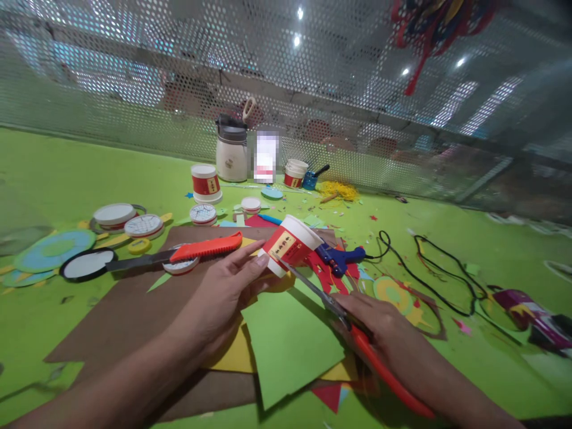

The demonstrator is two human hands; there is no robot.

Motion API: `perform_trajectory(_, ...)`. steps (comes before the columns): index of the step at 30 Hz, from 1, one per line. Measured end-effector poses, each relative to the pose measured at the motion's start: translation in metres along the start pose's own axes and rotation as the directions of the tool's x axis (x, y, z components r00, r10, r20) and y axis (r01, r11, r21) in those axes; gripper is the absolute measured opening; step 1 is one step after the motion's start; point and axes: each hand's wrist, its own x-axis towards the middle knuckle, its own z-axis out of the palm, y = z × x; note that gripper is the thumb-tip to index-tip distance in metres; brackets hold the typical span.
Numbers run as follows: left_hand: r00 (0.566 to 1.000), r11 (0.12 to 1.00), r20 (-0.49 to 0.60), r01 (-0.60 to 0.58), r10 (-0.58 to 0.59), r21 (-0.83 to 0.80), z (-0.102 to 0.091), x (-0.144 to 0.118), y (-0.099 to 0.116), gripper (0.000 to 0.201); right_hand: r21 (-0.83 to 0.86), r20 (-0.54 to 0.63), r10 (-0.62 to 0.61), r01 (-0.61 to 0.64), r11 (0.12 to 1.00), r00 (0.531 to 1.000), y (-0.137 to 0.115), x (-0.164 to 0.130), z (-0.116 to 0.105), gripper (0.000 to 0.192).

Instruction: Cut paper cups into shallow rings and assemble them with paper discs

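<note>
- Currently, the left hand point(230, 271) pinches a red-and-white paper cup point(292, 243) between its thumb and fingers, gripping the near, lower part.
- The cup is held tilted, its wider end up and toward the right hand's side, just beyond the gap between the two hands.
- The right hand point(375, 316) is closed around a pair of scissors point(361, 344) with red-orange handles; the blades point at the left hand's fingers and overlap the cup's lower side, though whether they cut into it cannot be told.
- Between the hands, below the cup, lies a light green sheet point(295, 339), partly over a yellow sheet point(230, 354).
- Under the left forearm spreads brown card point(134, 316).
- Just beyond the left hand lies an orange utility knife point(208, 245), its blade directed away to the left.
- Beyond the right hand rests a blue glue gun point(342, 257); a black cord point(465, 313) loops to the right of that hand.
- Farther right of the right hand lies a purple can point(522, 304).
- Well beyond the left hand stand another red-and-white cup point(206, 185) and a pale flask point(231, 155).
</note>
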Motion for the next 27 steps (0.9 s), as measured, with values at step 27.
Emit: perform_trajectory(27,1.0,0.998,0.021,-0.011,0.009,0.07,0.0046,-0.0022,0.003,0.041,-0.097,-0.009,-0.059,0.057,0.994,0.998,0.0057,0.0017,-0.0006,0.043)
